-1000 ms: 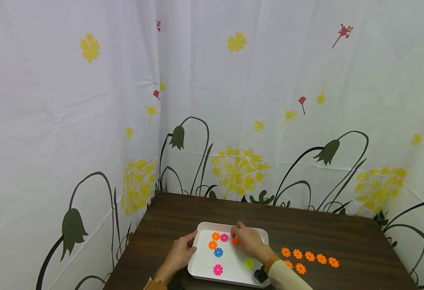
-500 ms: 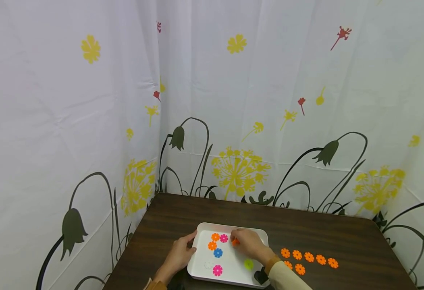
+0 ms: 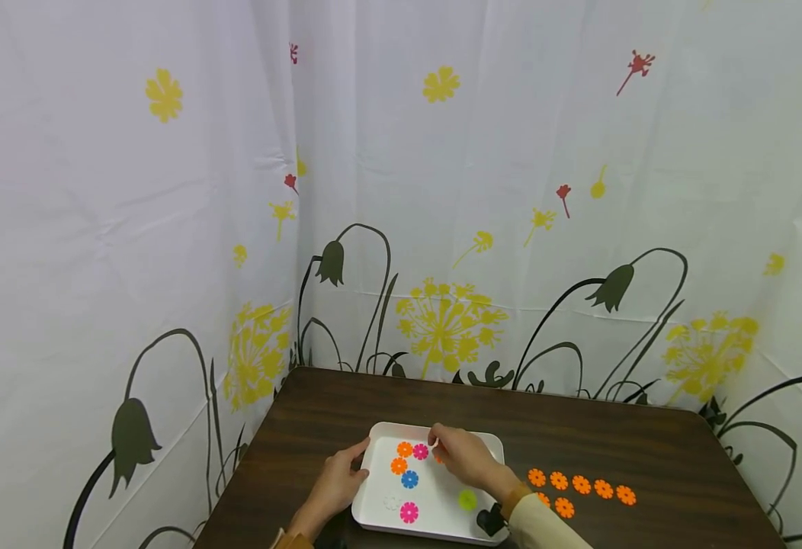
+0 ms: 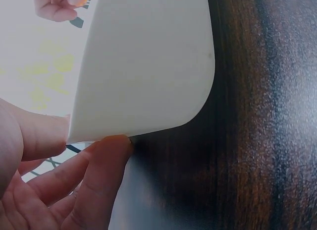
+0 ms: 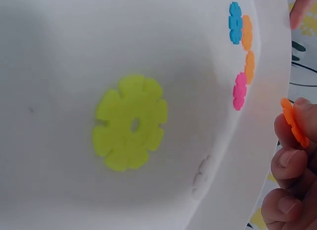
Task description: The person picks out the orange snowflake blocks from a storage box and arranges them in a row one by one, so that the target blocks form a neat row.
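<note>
A white tray (image 3: 442, 518) lies on the dark wooden table. My left hand (image 3: 335, 480) holds its left edge; in the left wrist view the thumb and fingers pinch the tray wall (image 4: 148, 56). Over the tray's far side, my right hand (image 3: 466, 456) pinches an orange flower-shaped disc (image 5: 294, 122) between thumb and finger. Inside the tray lie two orange discs (image 3: 399, 466), a pink disc (image 3: 420, 451), a blue disc (image 3: 409, 479), another pink disc (image 3: 409, 512), a yellow-green disc (image 5: 131, 123) and a whitish disc (image 3: 392, 503).
Several orange discs (image 3: 582, 485) lie in two rows on the table right of the tray. The table (image 3: 346, 396) meets a white curtain (image 3: 387, 152) with printed flowers at the back and left.
My right hand shifts slightly at the tray's far side, its fingers lowering and then rising again with the orange disc. My left hand stays on the tray edge. The head view drifts slightly.
</note>
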`<control>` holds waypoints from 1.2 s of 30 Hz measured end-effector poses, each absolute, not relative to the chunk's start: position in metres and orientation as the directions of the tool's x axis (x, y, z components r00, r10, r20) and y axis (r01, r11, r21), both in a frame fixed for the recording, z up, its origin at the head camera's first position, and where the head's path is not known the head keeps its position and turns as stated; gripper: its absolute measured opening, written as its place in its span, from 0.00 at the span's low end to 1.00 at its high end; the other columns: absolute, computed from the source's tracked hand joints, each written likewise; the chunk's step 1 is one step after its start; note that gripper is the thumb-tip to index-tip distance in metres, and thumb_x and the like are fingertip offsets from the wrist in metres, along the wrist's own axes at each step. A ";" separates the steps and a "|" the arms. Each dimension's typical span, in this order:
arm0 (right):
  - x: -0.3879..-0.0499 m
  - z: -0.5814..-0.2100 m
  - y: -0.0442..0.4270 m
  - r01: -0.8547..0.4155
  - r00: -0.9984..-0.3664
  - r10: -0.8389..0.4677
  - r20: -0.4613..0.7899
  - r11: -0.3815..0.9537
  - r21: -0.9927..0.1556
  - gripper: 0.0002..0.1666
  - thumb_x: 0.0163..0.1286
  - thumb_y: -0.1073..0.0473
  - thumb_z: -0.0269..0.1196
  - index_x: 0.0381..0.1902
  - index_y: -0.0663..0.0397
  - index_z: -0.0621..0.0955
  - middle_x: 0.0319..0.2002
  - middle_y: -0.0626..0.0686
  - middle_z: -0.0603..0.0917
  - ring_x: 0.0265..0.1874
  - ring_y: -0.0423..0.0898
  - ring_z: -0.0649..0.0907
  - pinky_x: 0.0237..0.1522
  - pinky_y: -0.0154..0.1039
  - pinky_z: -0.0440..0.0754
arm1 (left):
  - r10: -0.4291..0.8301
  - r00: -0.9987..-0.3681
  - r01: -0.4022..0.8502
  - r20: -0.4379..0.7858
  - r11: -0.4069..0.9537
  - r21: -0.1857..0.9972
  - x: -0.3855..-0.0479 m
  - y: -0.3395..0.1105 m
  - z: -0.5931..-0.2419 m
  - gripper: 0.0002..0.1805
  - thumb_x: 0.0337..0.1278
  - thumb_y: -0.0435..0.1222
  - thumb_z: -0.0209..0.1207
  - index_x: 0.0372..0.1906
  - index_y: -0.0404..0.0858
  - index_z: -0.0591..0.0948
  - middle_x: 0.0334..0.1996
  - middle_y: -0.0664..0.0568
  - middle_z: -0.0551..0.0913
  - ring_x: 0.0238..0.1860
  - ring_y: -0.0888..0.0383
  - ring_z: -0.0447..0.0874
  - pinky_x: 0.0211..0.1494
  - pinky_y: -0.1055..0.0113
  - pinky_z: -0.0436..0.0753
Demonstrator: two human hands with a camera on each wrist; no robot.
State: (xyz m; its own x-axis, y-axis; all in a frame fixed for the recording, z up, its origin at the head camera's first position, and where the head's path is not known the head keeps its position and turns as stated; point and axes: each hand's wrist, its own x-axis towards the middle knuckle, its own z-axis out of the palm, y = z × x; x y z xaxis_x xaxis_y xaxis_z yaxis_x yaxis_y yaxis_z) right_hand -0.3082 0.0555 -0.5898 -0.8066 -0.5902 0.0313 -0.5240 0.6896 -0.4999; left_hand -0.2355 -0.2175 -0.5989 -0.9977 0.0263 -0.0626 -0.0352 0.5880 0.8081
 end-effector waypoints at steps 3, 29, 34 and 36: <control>-0.307 -0.586 0.056 -0.536 -0.806 -0.590 0.049 0.692 -0.483 0.09 0.74 0.64 0.67 0.49 0.49 0.85 0.40 0.43 0.87 0.36 0.39 0.82 0.47 0.41 0.87 | 0.024 -0.997 -0.042 -0.070 0.594 0.804 -0.236 -0.218 -0.599 0.32 0.64 0.22 0.64 0.73 0.28 0.74 0.60 0.27 0.83 0.42 0.52 0.88 0.44 0.55 0.90; -0.302 -0.573 0.094 -0.476 -0.853 -0.516 0.071 0.715 -0.512 0.02 0.79 0.60 0.62 0.45 0.51 0.80 0.30 0.41 0.78 0.27 0.37 0.75 0.30 0.34 0.76 | 0.022 -0.996 -0.056 -0.087 0.600 0.798 -0.235 -0.217 -0.599 0.32 0.64 0.22 0.65 0.73 0.28 0.74 0.63 0.27 0.81 0.41 0.53 0.88 0.42 0.58 0.90; -0.299 -0.570 0.101 -0.445 -0.864 -0.501 0.045 0.720 -0.533 0.03 0.79 0.62 0.62 0.46 0.49 0.79 0.30 0.41 0.77 0.27 0.38 0.75 0.29 0.34 0.75 | 0.022 -0.996 -0.053 -0.083 0.602 0.797 -0.237 -0.218 -0.599 0.32 0.64 0.22 0.65 0.73 0.27 0.74 0.62 0.28 0.82 0.42 0.52 0.87 0.44 0.55 0.90; -0.299 -0.570 0.104 -0.439 -0.866 -0.498 0.037 0.723 -0.533 0.02 0.80 0.62 0.61 0.47 0.50 0.79 0.30 0.41 0.78 0.26 0.39 0.75 0.29 0.34 0.75 | 0.025 -0.996 -0.051 -0.083 0.605 0.795 -0.237 -0.218 -0.599 0.32 0.64 0.22 0.65 0.73 0.27 0.74 0.61 0.28 0.82 0.43 0.52 0.88 0.45 0.55 0.90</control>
State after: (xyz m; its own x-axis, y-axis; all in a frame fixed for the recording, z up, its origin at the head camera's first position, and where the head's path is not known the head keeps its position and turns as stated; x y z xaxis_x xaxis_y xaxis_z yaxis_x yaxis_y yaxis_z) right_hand -0.2990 0.1037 -0.5698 -0.8665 -0.4978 0.0374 -0.4387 0.7235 -0.5330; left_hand -0.2372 -0.2177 -0.5992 -0.9962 0.0255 -0.0828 -0.0506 0.6048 0.7948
